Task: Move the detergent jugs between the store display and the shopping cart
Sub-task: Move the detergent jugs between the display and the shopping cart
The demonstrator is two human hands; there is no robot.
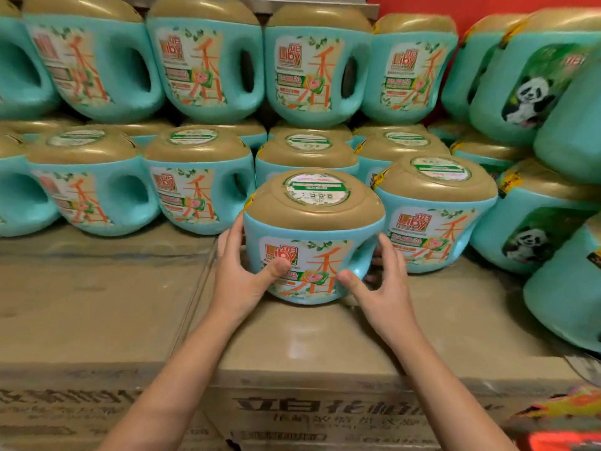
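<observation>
A teal detergent jug [312,222] with a tan cap and a red-lettered label stands upright on a cardboard box [325,346] in front of the display. My left hand [240,281] grips its left side, thumb pressed on the front label. My right hand [387,288] cups the handle on the jug's right side, with the thumb on the front and the fingers reaching behind the handle. No shopping cart is in view.
Two stacked rows of identical teal jugs [201,183] fill the display behind, one [435,203] close on the right. Panda-label jugs [527,89] crowd the right side. Bare box tops [97,288] lie to the left. Something red and orange [559,418] shows at the bottom right.
</observation>
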